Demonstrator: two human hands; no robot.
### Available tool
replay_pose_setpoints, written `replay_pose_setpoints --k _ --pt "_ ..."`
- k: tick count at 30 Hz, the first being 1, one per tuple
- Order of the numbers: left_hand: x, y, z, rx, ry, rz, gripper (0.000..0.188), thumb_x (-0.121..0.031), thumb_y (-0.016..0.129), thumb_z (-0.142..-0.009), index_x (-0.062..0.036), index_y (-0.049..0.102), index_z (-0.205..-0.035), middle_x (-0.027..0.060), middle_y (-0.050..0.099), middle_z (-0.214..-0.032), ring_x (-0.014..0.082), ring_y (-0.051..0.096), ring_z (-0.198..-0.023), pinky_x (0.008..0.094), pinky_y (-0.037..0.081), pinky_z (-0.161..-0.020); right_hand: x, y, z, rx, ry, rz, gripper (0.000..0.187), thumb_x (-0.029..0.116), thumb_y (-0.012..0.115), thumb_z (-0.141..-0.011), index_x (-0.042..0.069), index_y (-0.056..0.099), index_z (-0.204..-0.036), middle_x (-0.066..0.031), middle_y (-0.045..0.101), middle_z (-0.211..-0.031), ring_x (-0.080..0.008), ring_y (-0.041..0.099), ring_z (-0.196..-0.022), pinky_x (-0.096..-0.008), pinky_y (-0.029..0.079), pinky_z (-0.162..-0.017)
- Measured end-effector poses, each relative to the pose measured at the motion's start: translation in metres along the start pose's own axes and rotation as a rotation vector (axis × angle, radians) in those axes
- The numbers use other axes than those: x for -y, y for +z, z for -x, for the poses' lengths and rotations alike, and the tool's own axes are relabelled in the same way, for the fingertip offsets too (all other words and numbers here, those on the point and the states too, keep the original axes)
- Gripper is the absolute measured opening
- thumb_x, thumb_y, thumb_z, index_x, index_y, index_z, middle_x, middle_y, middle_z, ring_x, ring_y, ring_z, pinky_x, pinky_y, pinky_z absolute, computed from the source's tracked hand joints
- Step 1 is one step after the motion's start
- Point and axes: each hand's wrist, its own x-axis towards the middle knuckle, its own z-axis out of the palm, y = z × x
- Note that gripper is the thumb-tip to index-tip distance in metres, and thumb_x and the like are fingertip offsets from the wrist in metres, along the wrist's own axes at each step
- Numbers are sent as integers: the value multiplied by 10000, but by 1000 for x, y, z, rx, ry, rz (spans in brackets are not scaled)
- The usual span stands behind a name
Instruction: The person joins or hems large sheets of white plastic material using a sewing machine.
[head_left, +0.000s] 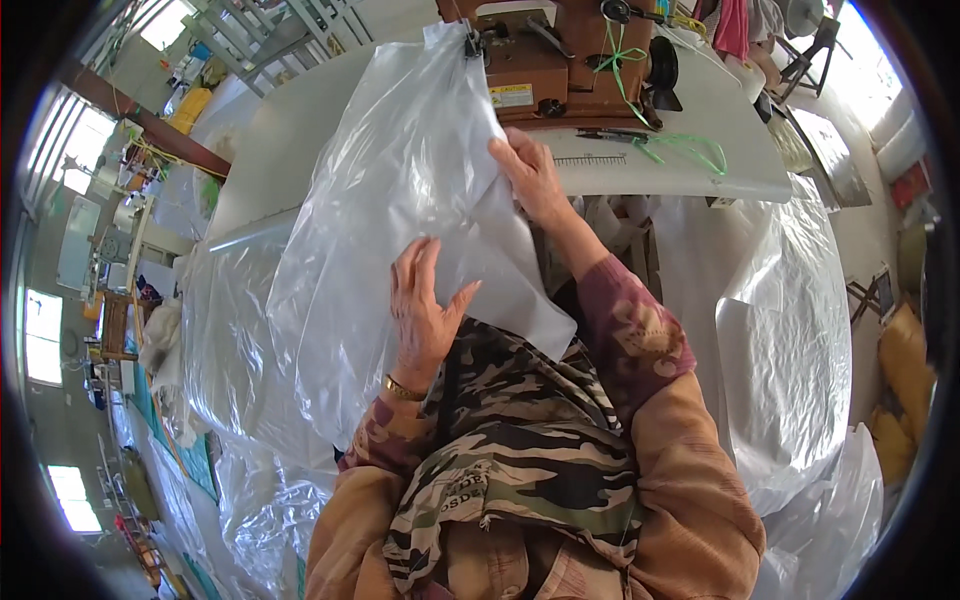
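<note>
A large translucent plastic sheet [400, 170] runs from the sewing machine down over the table edge to my lap. Its upper corner lies at the needle area of the brown sewing machine [580, 75]. My right hand [532, 178] grips the sheet's right edge just below the machine, fingers closed on it. Lower down, my left hand [422, 315] rests at the sheet's middle with fingers and thumb apart, holding nothing. Whether its fingertips press on the plastic cannot be made out.
Dark thread snips [612, 134] and a loop of green string [700, 152] lie on the grey table [740, 165], right of the sheet. More plastic sheeting [785, 340] hangs at the right, and another pile [225, 350] hangs at the left. A camouflage apron [520, 450] covers my lap.
</note>
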Motion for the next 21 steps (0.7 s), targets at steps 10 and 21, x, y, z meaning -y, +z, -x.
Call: replay_pose_setpoints --k 10,21 --pt "10 -22 71 57 -175 -33 61 -18 653 -842 -19 610 -885 115 594 -862 313 562 -852 379 456 -772 -39 -25 162 241 494 75 290 206 624 -921 -34 649 -1082 -39 667 -937 -131 590 -852 -302 484 -779" --pt "-47 -84 70 313 -460 896 57 -43 608 -948 10 604 -927 13 595 -737 70 549 -680 215 455 -622 94 28 213 472 159 209 140 96 602 -901 -27 574 -961 -200 609 -814 -360 593 -717 -387 483 -678"
